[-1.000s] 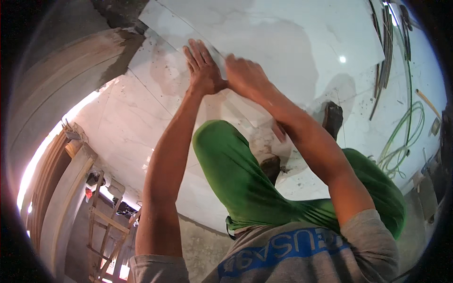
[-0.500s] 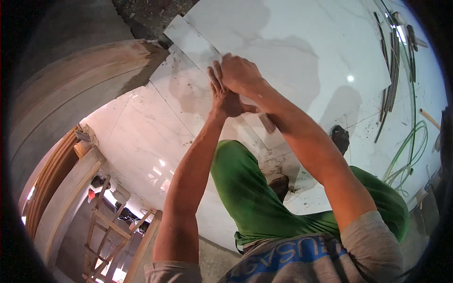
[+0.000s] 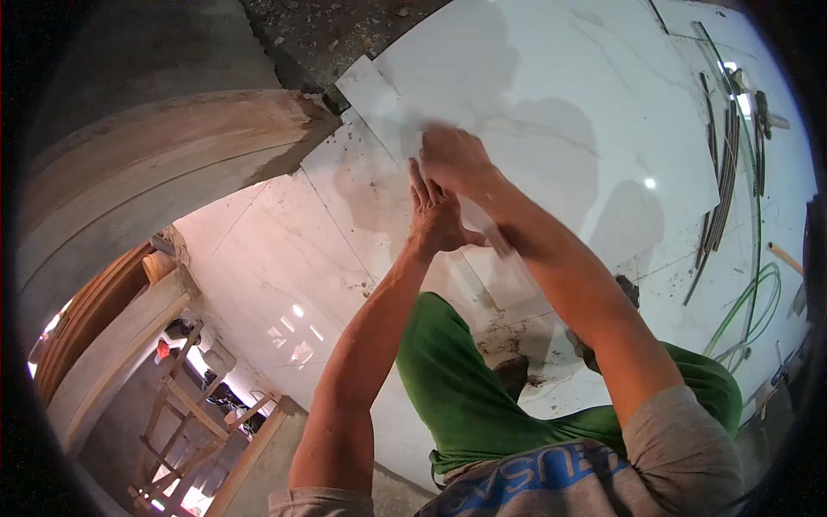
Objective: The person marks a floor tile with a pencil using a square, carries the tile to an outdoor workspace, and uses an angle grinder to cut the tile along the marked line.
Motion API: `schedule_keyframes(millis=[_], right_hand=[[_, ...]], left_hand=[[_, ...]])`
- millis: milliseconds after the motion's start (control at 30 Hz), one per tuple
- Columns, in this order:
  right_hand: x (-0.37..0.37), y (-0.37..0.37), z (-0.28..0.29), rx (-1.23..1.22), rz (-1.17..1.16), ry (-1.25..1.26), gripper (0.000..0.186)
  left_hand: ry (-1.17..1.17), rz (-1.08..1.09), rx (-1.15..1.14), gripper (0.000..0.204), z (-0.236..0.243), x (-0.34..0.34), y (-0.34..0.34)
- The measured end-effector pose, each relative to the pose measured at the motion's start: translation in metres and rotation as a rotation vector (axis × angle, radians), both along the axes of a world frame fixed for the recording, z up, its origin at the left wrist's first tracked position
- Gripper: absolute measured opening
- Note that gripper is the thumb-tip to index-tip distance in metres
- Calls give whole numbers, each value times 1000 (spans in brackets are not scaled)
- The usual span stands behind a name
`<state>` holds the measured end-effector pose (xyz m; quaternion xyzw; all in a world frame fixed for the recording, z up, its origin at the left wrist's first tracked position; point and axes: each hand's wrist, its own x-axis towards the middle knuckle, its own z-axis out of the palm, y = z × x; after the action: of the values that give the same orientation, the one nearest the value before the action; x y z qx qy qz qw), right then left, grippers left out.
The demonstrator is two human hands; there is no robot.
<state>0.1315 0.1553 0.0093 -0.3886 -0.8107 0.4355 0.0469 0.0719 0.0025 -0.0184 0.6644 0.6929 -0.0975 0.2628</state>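
My left hand (image 3: 439,226) presses down on white marbled tile, fingers stretched forward and thumb out to the right. Just beyond its fingertips is my right hand (image 3: 457,159), closed and smeared by motion; whatever it grips is hidden. Both hands are over a narrow tile strip (image 3: 369,84) along the left edge of a large white tile (image 3: 637,112) with grey veins. Beside the left thumb, partly under my right forearm, shows the blurred pinkish end of a flat piece (image 3: 498,242); its kind is unclear.
A curved concrete edge (image 3: 215,129) rises at the left, with rubble (image 3: 345,30) beyond. Thin dark rods (image 3: 728,181) and a green hose (image 3: 758,302) lie at the right. A wooden frame (image 3: 194,405) stands lower left. Dirt (image 3: 508,340) lies near my feet.
The view has shifted, so the scene sits further right and lower. My right hand is more blurred and stays just past the left hand, which keeps its place on the tile.
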Motion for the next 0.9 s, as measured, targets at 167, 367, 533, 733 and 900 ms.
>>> schedule_keyframes(millis=[167,367,533,733,900], right_hand=[[-20,52,-5,16,-63,-71,22],[-40,61,-8,28,74,-67,25],[-32,52,-4,43,-71,-46,23],[-44,52,-8,52,10,-71,23],[-40,57,-10,30,-37,-111,23]], left_hand=[[-128,87,-23,176,14,21,22],[-122,141,-88,180,22,10,17],[-158,161,-159,180,29,18,27],[-131,121,-87,179,17,11,20],[-100,93,-58,180,15,13,24]])
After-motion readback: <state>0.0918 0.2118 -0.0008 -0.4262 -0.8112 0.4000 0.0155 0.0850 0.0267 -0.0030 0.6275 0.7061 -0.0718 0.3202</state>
